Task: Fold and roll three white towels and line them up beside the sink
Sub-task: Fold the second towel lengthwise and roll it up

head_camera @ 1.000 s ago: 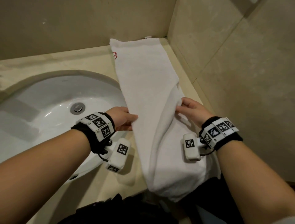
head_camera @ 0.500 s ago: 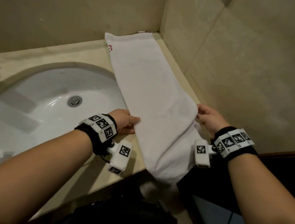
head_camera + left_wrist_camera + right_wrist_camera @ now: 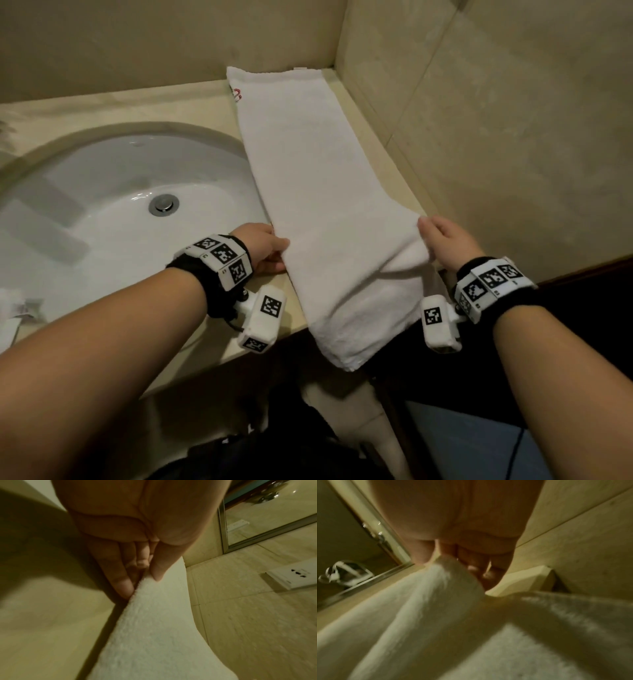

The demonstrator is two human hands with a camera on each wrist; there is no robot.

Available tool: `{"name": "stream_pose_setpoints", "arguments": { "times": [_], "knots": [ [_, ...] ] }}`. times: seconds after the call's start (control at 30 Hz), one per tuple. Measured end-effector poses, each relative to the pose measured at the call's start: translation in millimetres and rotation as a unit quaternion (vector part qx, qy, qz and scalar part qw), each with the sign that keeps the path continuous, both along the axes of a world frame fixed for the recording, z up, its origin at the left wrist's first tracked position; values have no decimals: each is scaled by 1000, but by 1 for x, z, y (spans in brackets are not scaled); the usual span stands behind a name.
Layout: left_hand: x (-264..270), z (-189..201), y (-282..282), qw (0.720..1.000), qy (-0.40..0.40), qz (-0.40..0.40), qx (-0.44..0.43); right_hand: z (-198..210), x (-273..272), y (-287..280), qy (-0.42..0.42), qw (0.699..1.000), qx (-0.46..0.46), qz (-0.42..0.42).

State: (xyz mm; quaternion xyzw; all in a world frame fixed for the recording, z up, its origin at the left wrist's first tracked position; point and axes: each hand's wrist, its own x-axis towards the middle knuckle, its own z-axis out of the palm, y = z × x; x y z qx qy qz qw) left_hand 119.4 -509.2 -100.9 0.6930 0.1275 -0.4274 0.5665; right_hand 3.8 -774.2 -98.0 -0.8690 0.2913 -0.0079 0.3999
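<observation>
One white towel [image 3: 308, 178], folded into a long strip, lies on the beige counter [image 3: 130, 106] to the right of the sink [image 3: 102, 192], its near end hanging over the counter's front edge. My left hand [image 3: 270, 248] pinches the towel's left edge between thumb and fingers, seen close in the left wrist view as fingers [image 3: 123, 582] on the towel [image 3: 150, 635]. My right hand [image 3: 442, 240] pinches the right edge, where the cloth bunches; the right wrist view shows the towel [image 3: 436, 608] gripped under the fingers [image 3: 481, 566]. No other towels are in view.
A tiled wall [image 3: 496, 120] runs close along the towel's right side and meets the back wall at the far corner. The sink's drain [image 3: 163, 204] is left of my left hand. A wall socket [image 3: 291, 576] and a mirror frame [image 3: 257, 534] show in the left wrist view.
My right hand has drawn the towel's right edge outward to the right, flattening the raised fold. The left hand keeps its hold on the left edge.
</observation>
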Motion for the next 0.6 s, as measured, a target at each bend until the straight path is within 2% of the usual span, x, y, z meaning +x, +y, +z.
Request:
{"name": "stream_pose_setpoints", "arguments": {
  "times": [0.1,0.2,0.27,0.37,0.5,0.6],
  "knots": [
    [-9,1,4,1000,-2,11,-4,1,-10,4,97,991,-7,91],
    [-25,0,5,1000,12,-13,-7,5,-13,7,105,983,-29,144],
    [-38,-1,4,1000,16,-27,0,7,-13,5,72,985,-69,143],
    [-49,-1,-1,999,-8,-28,23,6,-14,-3,40,995,-33,82],
    [-59,1,-5,998,-32,2,44,-9,-30,-15,136,983,-68,101],
    [-65,1,-7,997,-57,17,58,-21,-40,-17,120,987,-23,102]
  ]
}}
